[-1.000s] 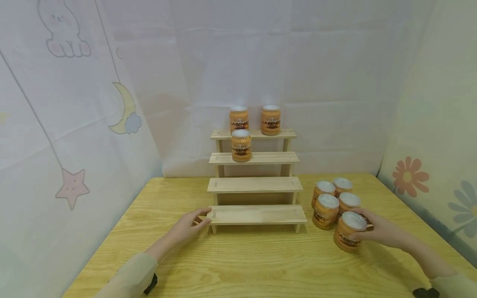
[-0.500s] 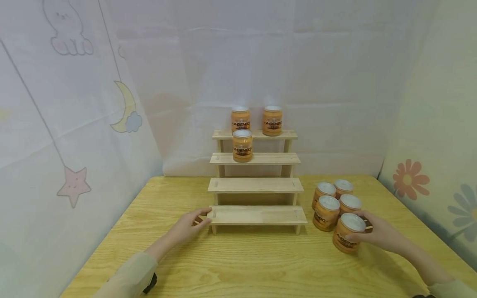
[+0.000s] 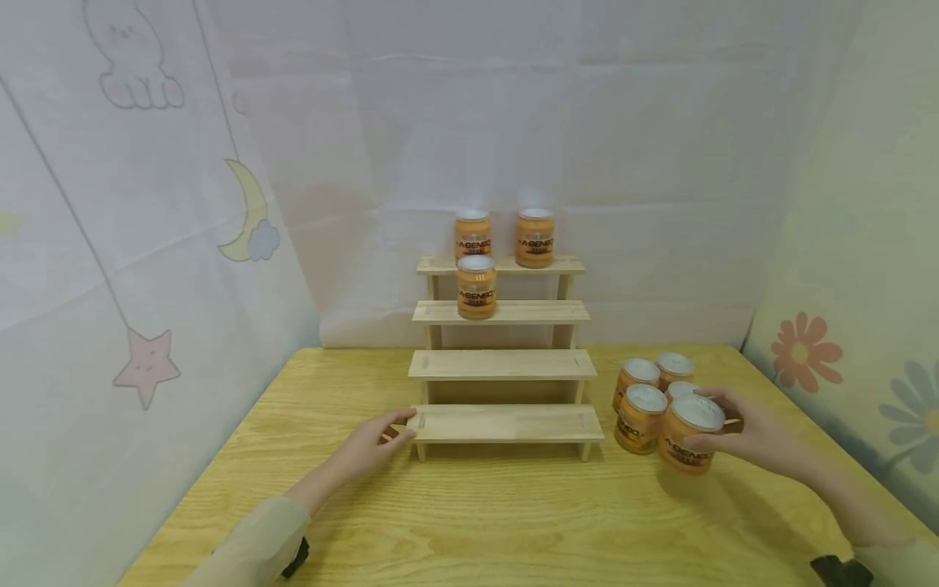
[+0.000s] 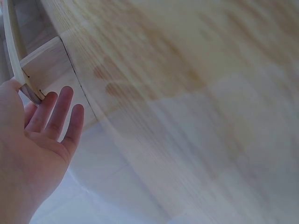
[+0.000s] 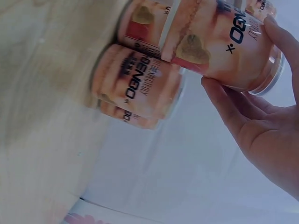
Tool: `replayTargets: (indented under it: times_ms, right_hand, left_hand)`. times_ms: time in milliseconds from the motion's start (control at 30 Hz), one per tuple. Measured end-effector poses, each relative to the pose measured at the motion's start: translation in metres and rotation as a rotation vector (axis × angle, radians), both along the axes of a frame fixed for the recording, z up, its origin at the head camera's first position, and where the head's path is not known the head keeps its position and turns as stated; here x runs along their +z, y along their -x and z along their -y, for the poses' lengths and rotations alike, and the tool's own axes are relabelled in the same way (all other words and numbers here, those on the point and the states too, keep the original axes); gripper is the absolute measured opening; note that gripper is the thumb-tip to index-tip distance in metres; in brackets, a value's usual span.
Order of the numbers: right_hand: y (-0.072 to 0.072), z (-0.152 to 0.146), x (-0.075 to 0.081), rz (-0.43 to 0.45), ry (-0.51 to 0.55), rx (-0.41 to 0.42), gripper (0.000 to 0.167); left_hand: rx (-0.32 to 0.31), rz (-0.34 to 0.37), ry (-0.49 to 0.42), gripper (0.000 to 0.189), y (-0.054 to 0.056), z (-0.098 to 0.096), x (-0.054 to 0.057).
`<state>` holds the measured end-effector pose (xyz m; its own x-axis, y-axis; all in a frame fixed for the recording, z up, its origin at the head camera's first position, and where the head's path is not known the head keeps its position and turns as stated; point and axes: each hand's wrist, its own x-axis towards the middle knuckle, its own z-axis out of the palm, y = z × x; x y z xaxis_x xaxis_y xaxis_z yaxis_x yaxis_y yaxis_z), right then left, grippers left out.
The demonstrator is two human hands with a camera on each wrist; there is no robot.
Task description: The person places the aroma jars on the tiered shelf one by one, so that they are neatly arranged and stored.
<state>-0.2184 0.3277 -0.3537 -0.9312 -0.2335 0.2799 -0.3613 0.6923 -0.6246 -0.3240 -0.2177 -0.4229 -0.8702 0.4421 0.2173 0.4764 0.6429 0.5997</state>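
My right hand [image 3: 759, 436] grips an orange can [image 3: 688, 440] with a silvery lid, thumb on one side and fingers on the other. The can is upright and a little above the table; the right wrist view shows the gripped can [image 5: 215, 42] in front of other cans. At the lowest step of a wooden stepped shelf [image 3: 506, 424], my left hand [image 3: 367, 447] pinches the board's left end. In the left wrist view, the thumb and index finger of the left hand [image 4: 39, 140] meet the board edge [image 4: 21, 77], the other fingers extended below.
Several matching cans [image 3: 640, 420] stand close together right of the shelf, beside the gripped one. Two cans [image 3: 535, 238] are on the top step, and one can [image 3: 477, 287] stands on the step below. Printed cloth walls [image 3: 660, 163] border the wooden table [image 3: 469, 522].
My right hand has lifted the gripped can off the table and moved it slightly away from me; it now covers more of the can behind. My left hand stays at the shelf.
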Motion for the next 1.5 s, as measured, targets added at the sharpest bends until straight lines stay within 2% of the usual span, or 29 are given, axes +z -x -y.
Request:
replayTargets:
  times_ms: [67,267,433,533,733,1000,1233,1500]
  right_hand:
    - [0.002,0.002,0.007,-0.020,-0.016,-0.007,0.062]
    - [0.009,0.011,0.033,0.006,-0.045,-0.024,0.068]
    - [0.022,0.021,0.051,-0.049,-0.101,-0.065,0.070]
    - [0.033,0.029,0.060,-0.080,-0.117,-0.061,0.070]
    - [0.057,0.048,0.078,-0.077,-0.066,-0.004,0.071]
    - [0.089,0.079,0.105,-0.048,0.015,0.003,0.075]
    - [0.121,0.106,0.114,-0.082,0.049,0.040,0.078]
    - [0.160,0.127,0.110,-0.069,0.140,0.069,0.077]
  left_hand:
    - [-0.001,-0.002,0.002,0.050,0.000,0.000,0.000]
    - [-0.003,-0.003,0.003,0.051,0.001,0.002,0.000]
    - [-0.014,-0.010,0.000,0.051,0.002,0.002,-0.001]
    - [-0.016,-0.014,0.004,0.051,0.002,0.002,-0.001]
    - [-0.018,-0.024,0.002,0.049,0.001,0.002,-0.003]
    - [-0.023,-0.029,0.001,0.050,0.002,0.002,-0.002]
    - [-0.032,-0.003,-0.006,0.051,-0.002,0.003,0.001]
    - [-0.030,-0.002,0.003,0.051,-0.003,0.003,0.002]
